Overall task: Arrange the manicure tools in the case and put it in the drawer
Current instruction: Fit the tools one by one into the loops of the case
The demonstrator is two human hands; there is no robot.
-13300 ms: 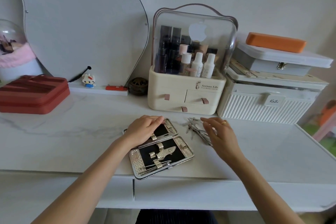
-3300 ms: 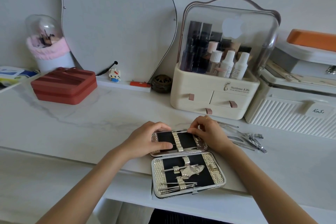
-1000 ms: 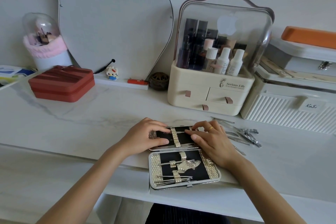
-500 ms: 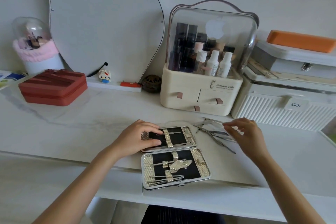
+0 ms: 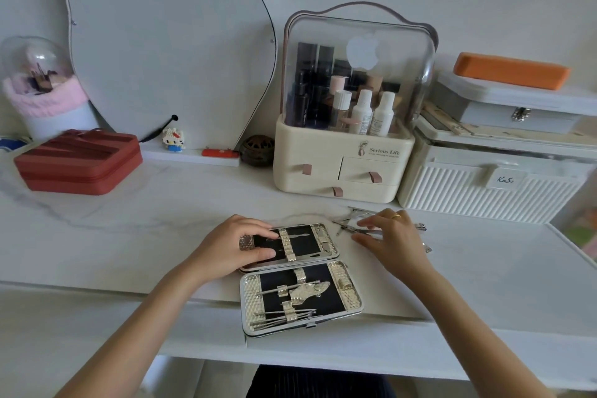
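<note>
The manicure case [image 5: 350, 296] lies open on the white tabletop, near the front edge. Its near half holds several metal tools under silver straps. In the far half [image 5: 326, 238], one thin tool sits under the strap. My left hand [image 5: 231, 247] grips the left end of that far half, thumb and fingers pressing on it. Loose metal manicure tools [image 5: 350, 225] lie in a small pile to the right of the case. My right hand [image 5: 392, 241] is over the pile, thumb and forefinger pinched on one tool that still touches the table.
A cream cosmetics organiser [image 5: 342, 168] with small drawers stands behind the case, with a white ribbed box [image 5: 484, 194] to its right. A red zip case [image 5: 77, 162] sits far left. Drawer fronts [image 5: 339, 354] run under the tabletop's front edge.
Half a second ago my right hand hovered above the loose tools; now it has lowered onto the pile and pinched one. My left hand has stayed on the case.
</note>
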